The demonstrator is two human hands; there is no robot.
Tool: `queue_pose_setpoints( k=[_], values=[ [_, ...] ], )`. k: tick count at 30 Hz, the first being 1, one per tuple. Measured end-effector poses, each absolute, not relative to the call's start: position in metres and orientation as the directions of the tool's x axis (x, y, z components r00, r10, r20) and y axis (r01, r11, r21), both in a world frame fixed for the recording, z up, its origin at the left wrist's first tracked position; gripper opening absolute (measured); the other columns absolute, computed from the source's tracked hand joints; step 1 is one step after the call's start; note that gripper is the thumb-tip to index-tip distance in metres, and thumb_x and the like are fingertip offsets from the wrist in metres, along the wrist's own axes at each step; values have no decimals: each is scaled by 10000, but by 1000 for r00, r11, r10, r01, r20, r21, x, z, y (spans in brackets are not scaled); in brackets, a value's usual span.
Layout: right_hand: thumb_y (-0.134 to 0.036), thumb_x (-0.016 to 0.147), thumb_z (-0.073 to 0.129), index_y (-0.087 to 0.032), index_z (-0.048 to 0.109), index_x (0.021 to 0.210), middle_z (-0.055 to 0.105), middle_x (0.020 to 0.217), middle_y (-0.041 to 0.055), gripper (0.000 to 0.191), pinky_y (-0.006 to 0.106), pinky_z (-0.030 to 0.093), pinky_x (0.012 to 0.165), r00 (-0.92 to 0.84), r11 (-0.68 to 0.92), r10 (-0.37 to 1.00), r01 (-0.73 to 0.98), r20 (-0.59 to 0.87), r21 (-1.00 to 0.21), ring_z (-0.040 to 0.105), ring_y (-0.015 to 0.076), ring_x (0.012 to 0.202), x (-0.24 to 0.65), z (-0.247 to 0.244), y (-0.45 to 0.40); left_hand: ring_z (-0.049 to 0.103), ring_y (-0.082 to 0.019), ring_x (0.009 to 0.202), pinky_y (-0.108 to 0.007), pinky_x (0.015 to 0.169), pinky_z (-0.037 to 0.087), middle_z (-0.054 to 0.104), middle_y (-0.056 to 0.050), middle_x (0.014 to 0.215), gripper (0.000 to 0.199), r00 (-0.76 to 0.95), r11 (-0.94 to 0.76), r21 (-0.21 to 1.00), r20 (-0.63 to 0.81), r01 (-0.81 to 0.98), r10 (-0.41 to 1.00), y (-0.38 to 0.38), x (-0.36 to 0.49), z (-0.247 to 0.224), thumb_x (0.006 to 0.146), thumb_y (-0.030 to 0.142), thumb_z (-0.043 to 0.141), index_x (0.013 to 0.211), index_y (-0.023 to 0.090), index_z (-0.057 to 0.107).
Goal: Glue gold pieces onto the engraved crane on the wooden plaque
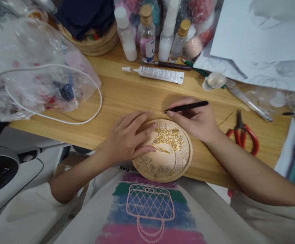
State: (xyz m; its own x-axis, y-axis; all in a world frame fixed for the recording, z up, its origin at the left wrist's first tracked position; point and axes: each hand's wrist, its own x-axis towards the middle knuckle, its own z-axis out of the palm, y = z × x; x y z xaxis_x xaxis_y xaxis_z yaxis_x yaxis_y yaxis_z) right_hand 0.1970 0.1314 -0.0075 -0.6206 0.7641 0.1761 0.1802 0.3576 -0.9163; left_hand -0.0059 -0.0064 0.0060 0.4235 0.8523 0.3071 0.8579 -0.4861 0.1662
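A round wooden plate [144,173] rests at the table's front edge, partly overhanging it. It bears a bird design [169,137] outlined in gold wire, with dark drawn wave lines below. My left hand [130,137] lies over the plate's left side, fingers spread, fingertips on its surface. Just beyond the plate's upper right rim, my right hand [198,118] is closed around slim black tweezers [190,106]. Their tips point left, close to the tabletop; a fine golden strand seems to be there, too small to make out surely.
A white glue tube [161,75] lies behind the plate, before several bottles [146,37]. Red-handled pliers [243,134] lie right of my right forearm. A plastic bag [43,64] and white cable [100,101] occupy the left. Paper sheets [261,37] cover the back right.
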Motion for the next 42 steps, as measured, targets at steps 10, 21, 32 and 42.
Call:
queue_pose_setpoints(
  k=[10,21,32,42],
  values=[
    [-252,796,727,-215,746,836,746,803,11,58,252,498,551,-614,369,763,161,199,-915,625,120,638,196,-8,131,529,-370,1288,-517,1001,500,554,-231,1393,531,406,-490,214,340,845,848,-6,-6,3,974,559,449,1258,132,588],
    [-262,797,720,-197,742,837,751,817,11,79,234,513,560,-625,357,757,148,193,-922,646,109,637,194,-9,131,503,-407,1317,-546,1013,477,507,-226,1452,644,428,-501,213,310,839,849,-6,-6,0,975,628,356,1365,158,560],
    [-257,797,718,-196,736,837,746,810,15,75,239,498,556,-616,357,762,143,200,-923,637,113,639,194,-9,131,441,-406,1374,-558,1056,455,461,-251,1473,687,457,-518,202,283,831,843,-3,-8,2,968,662,331,1362,141,543],
    [-246,803,724,-176,741,847,748,811,17,85,229,494,554,-622,384,750,131,226,-914,641,106,637,195,-10,131,413,-377,1387,-552,1083,418,436,-231,1483,671,424,-486,252,264,837,866,-6,-9,2,993,628,305,1397,132,509]
  ],
)
